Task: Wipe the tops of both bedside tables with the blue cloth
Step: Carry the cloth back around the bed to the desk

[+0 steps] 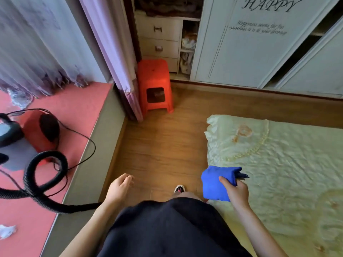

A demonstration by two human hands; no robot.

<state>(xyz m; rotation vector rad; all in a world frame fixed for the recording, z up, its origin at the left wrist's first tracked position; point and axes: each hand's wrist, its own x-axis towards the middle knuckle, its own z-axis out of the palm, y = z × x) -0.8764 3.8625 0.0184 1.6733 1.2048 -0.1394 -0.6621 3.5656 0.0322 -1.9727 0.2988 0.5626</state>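
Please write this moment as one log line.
right hand: holds blue cloth | left hand: empty | place: floor beside bed

blue cloth [215, 184], bunched, beside bed edge

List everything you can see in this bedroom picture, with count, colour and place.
cloth: one, blue, in the right hand
stool: one, orange-red, on the floor by the curtain
bed cover: one, pale green, right
vacuum cleaner: one, red and black, on the platform, left
hose: one, black, looped lower left
curtain: one, purple, upper left
wardrobe: one, white, top right
drawers: three, cream, behind the stool
shoe: one, black, on the floor
left hand: one, empty, above the floor
right hand: one, gripping the cloth beside the bed cover
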